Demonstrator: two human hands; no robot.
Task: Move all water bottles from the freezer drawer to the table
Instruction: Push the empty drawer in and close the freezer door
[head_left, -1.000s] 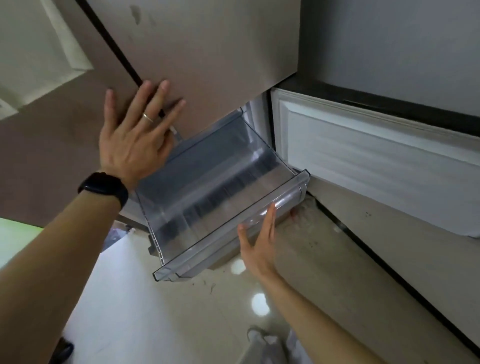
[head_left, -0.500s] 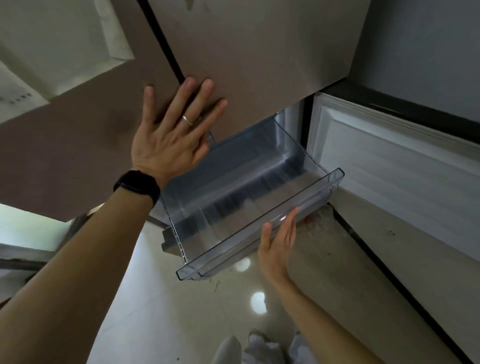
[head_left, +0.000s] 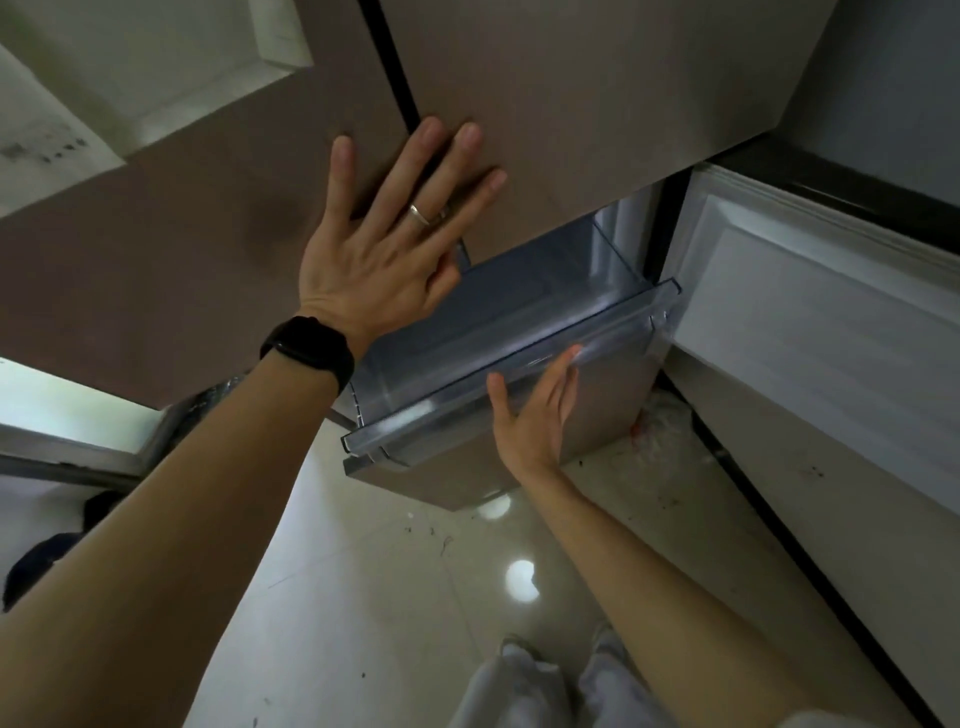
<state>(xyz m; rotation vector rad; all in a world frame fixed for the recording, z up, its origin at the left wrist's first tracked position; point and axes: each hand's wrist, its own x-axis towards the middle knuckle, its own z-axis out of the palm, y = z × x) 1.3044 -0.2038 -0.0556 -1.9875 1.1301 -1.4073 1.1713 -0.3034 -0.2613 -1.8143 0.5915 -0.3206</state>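
Observation:
The clear plastic freezer drawer (head_left: 498, 332) juts a short way out of the fridge, and I see no water bottles in it. My right hand (head_left: 535, 410) lies flat with its palm and fingers against the drawer's front lip. My left hand (head_left: 395, 244), wearing a ring and a black wristband, is spread flat on the brown fridge door (head_left: 597, 104) just above the drawer. Neither hand holds anything. No table is in view.
The freezer door (head_left: 810, 322) with its white inner lining stands open at the right. Glossy pale floor tiles (head_left: 363, 597) lie below, with my legs at the bottom edge. A white wall and window ledge (head_left: 78, 415) are on the left.
The drawer has slid much further into the fridge, with my right hand following its front lip. My left hand stayed flat on the door above.

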